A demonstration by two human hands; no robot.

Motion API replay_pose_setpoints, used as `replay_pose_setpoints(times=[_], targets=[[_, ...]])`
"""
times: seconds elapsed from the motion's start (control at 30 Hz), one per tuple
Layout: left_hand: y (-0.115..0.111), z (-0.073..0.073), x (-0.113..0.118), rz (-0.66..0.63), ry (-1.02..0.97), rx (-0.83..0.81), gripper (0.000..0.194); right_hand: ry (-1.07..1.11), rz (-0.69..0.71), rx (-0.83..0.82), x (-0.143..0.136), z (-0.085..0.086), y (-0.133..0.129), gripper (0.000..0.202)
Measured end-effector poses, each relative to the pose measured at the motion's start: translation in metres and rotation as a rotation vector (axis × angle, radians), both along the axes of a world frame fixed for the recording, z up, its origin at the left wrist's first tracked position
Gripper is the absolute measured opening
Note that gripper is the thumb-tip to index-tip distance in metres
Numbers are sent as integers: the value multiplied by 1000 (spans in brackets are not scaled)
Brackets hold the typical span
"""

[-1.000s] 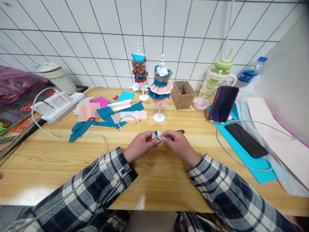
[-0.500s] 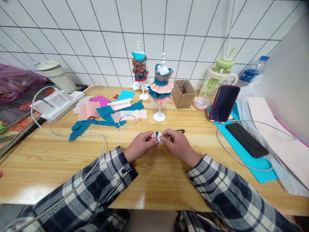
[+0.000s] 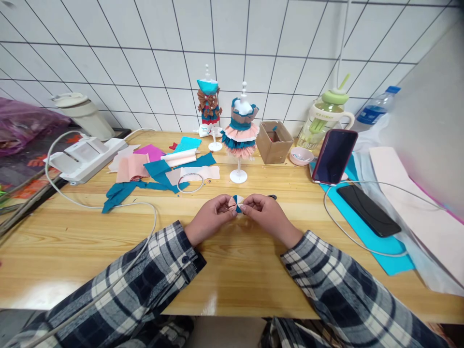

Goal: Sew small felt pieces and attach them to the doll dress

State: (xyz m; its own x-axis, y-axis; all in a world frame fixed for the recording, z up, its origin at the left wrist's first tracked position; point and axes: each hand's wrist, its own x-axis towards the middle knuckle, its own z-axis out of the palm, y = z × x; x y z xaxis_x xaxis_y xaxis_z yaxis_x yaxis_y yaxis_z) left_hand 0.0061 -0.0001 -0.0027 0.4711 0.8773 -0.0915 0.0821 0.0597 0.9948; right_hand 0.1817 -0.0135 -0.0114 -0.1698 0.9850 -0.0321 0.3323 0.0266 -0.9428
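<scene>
Between my two hands is a small round crepe-paper rosette (image 3: pixel 237 203) with pink, teal and cream folds. The fingers of my left hand (image 3: pixel 213 216) pinch its left side. Those of my right hand (image 3: pixel 266 216) pinch its right side, and the fingertips hide part of the edges. Beyond them stands a small dress form (image 3: pixel 240 133) in a ruffled teal, pink and brown paper dress on a white round base. A second dress form (image 3: pixel 209 104) with brown bows stands behind it. A dark tool end (image 3: pixel 272 196) shows just past my right hand.
Left lie teal paper strips (image 3: pixel 121 193), pink paper (image 3: pixel 132 167), a bracelet-like ring (image 3: pixel 190 183) and a white power strip (image 3: pixel 85 159) with a trailing cable. Right are a cardboard box (image 3: pixel 274 145), a pink dish (image 3: pixel 301 156), a propped phone (image 3: pixel 334 157), a flat phone (image 3: pixel 369 211) and blue paper (image 3: pixel 389 258).
The rosette has turned slightly between my fingers, and more teal shows at its lower part. Both hands stay in nearly the same place; the view has shifted a little.
</scene>
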Motion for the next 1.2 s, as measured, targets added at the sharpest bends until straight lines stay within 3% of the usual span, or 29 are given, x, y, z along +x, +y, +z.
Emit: replay_pose_setpoints(times=[0.27,0.4,0.63,0.8,0.97,1.2], targets=[[2,-3,-3,146,33,-13,26,33,69,-74,3,2,-1,24],[3,-3,-4,108,69,-17,26,72,85,-165,8,0,1,26],[3,-2,-5,19,165,-3,27,36,39,-9,4,4,0,31],[1,-6,-3,-41,187,45,30,-12,-29,59,2,2,0,17],[3,-6,-1,15,91,33,51,150,-136,52,2,1,1,21],[0,-4,0,11,126,25,33,148,-95,41,0,3,-2,28]])
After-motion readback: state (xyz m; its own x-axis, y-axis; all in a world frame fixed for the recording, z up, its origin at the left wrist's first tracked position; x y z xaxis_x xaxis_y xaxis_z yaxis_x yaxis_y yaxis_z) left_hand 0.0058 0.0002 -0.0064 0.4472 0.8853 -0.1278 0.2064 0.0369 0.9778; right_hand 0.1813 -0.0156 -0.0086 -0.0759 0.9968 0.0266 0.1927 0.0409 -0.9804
